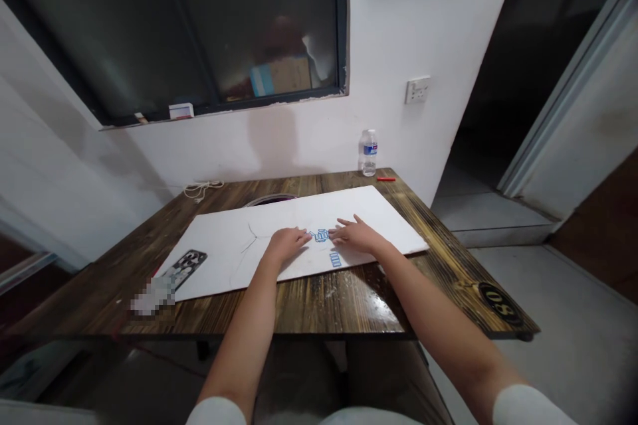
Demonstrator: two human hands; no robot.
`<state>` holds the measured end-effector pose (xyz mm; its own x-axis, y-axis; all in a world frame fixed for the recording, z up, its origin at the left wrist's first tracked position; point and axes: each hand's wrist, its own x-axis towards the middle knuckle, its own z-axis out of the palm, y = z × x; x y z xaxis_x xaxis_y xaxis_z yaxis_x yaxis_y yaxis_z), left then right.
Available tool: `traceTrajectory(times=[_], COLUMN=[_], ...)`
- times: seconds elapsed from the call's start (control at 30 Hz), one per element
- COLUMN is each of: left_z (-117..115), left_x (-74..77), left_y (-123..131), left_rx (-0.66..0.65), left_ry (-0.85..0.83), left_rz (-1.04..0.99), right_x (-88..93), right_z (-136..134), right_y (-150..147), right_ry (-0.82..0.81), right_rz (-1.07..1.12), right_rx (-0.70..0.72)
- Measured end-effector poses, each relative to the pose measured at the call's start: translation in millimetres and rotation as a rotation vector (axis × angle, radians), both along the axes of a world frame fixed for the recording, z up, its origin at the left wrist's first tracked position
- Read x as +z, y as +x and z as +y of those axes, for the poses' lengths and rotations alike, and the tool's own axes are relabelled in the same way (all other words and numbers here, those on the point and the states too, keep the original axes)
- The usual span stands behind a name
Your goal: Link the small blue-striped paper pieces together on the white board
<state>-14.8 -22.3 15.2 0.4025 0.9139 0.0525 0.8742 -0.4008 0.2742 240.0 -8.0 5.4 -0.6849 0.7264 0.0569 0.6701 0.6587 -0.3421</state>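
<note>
Both my left hand (286, 244) and my right hand (356, 236) rest palm down on a large white board (359, 209), fingers pointing towards each other. Between the fingertips lies a small blue-and-white piece (320, 235), and neither hand visibly grips it. A second blue-and-white piece (335, 259) lies just below my right hand, apart from it. Thin dark branching lines (252, 239) mark the board to the left of my left hand.
The board lies on a dark wooden table (343, 299). A patterned black phone-like object (187, 269) and a blurred white item (154, 295) sit at its left corner. A water bottle (369, 153), red pen (386, 179) and white cable (202, 189) lie at the back.
</note>
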Motion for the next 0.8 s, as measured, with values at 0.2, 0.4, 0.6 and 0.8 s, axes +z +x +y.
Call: traceTrajectory(times=[0.2, 0.4, 0.6, 0.8], left_z=[2.6, 0.9, -0.5, -2.4], left_x=[-16.3, -18.6, -12.9, -7.6], left_y=[15.7, 20.6, 17.0, 16.2], left_rx=[-0.095, -0.098, -0.096, -0.070], left_ry=[-0.095, -0.053, 0.063, 0.089], left_rz=[0.040, 0.001, 0.049, 0.068], right_x=[6.7, 2.3, -9.6, -9.9], right_z=[-5.1, 0.2, 5.8, -2.2], right_y=[-2.3, -6.2, -9.1, -17.7], right_ry=[-0.174, 0.018, 0.183, 0.201], right_rz=[0.003, 0.106, 0.210, 0.127], right_rx=[0.156, 0.036, -0.047, 0.145])
